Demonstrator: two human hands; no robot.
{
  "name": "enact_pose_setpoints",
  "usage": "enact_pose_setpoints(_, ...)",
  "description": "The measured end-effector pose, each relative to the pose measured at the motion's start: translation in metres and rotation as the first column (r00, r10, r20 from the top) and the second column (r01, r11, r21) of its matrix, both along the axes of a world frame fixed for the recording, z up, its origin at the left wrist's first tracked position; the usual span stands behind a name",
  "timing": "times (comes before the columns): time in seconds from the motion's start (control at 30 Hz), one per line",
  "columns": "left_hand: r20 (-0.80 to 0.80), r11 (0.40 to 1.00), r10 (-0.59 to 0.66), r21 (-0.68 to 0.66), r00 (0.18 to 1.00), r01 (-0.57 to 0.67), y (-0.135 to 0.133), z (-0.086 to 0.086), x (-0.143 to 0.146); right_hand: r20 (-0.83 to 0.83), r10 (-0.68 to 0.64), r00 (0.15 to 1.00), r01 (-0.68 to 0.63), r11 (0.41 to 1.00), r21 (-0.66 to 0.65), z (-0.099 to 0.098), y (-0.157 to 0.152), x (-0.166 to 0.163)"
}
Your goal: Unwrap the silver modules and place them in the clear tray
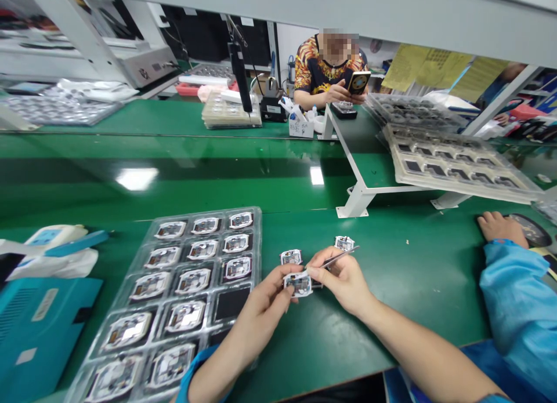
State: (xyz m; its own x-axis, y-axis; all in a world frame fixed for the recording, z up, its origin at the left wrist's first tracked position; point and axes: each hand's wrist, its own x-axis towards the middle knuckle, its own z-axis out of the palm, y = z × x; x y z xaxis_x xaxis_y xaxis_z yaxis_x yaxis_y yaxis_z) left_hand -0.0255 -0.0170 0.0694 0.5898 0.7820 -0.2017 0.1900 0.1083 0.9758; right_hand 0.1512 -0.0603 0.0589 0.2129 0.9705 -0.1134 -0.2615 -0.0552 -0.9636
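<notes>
Between the fingers of my left hand is a small white-framed watch module with a circuit board inside. My right hand is closed around metal tweezers, and its fingertips meet the module's upper right edge. Just behind my hands, a second watch module lies on the green table, and a third module sits behind my right hand. Left of my left hand is a clear plastic tray with rows of similar modules; one visible pocket near my wrist shows only a dark base.
A teal box stands at the far left. A white-legged raised shelf bears stacked trays at the right. A co-worker's blue sleeve and hand are at the right edge. Across the bench, a person holds a phone.
</notes>
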Motion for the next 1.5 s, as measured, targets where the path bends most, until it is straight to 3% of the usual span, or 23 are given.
enact_pose_setpoints(0.53,-0.060,0.995,-0.034,0.094,0.998,0.039,0.001,-0.003,-0.003,0.113,0.015,0.993,-0.020,0.999,0.045,0.000,-0.002,0.001)
enact_pose_setpoints(0.87,-0.051,0.998,0.026,0.050,0.998,-0.024,-0.001,-0.003,-0.001,0.161,0.006,0.987,-0.012,0.999,0.037,0.000,-0.002,0.002)
enact_pose_setpoints(1.2,0.023,0.989,0.106,-0.108,0.994,-0.103,-0.001,0.000,0.003,0.157,-0.002,0.988,-0.007,0.998,0.056,0.000,-0.002,-0.001)
enact_pose_setpoints(1.4,0.146,0.926,0.247,-0.327,0.958,-0.189,-0.001,0.013,0.007,0.086,-0.081,0.993,0.071,0.991,0.110,-0.001,-0.003,-0.001)
enact_pose_setpoints(1.5,0.170,0.915,0.266,-0.356,0.949,-0.192,-0.002,0.019,0.008,0.124,-0.108,0.986,0.089,0.985,0.150,-0.003,-0.004,-0.004)
